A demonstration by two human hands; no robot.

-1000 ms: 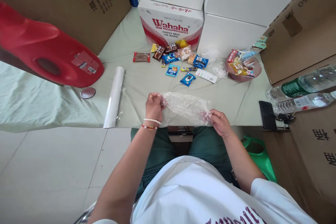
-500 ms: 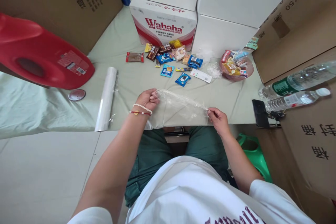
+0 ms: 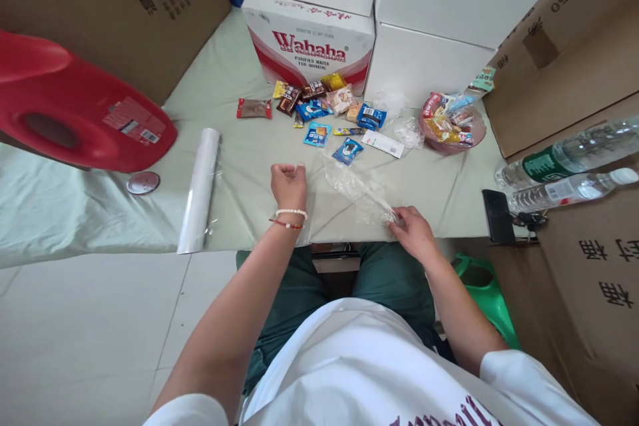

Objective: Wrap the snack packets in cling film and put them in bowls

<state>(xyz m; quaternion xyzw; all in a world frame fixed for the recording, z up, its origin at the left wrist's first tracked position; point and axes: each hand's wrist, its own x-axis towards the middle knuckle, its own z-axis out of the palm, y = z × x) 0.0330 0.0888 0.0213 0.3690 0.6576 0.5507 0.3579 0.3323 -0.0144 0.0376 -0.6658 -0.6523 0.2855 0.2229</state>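
My right hand (image 3: 412,231) pinches one end of a crumpled sheet of clear plastic film (image 3: 359,190), which lies on the pale green cloth (image 3: 239,166) in front of me. My left hand (image 3: 288,185), with bead bracelets at the wrist, hovers over the cloth to the left of the film. Its fingers are curled closed, and I cannot make out whether an edge of the film is in them. A white roll of film (image 3: 200,190) lies further left. Several small snack packets (image 3: 319,110) are scattered beyond the hands.
A Wahaha carton (image 3: 309,46) and white boxes stand at the back, brown cartons on both sides. A red jug (image 3: 74,113) lies on the left with a round cap (image 3: 142,182) beside it. On the right are a snack-filled bowl (image 3: 452,126), water bottles (image 3: 564,160) and a black phone (image 3: 494,216).
The film was stretched between both raised hands. Now it lies lower on the cloth, bunched toward my right hand, and my left hand has drawn away from the bunched part.
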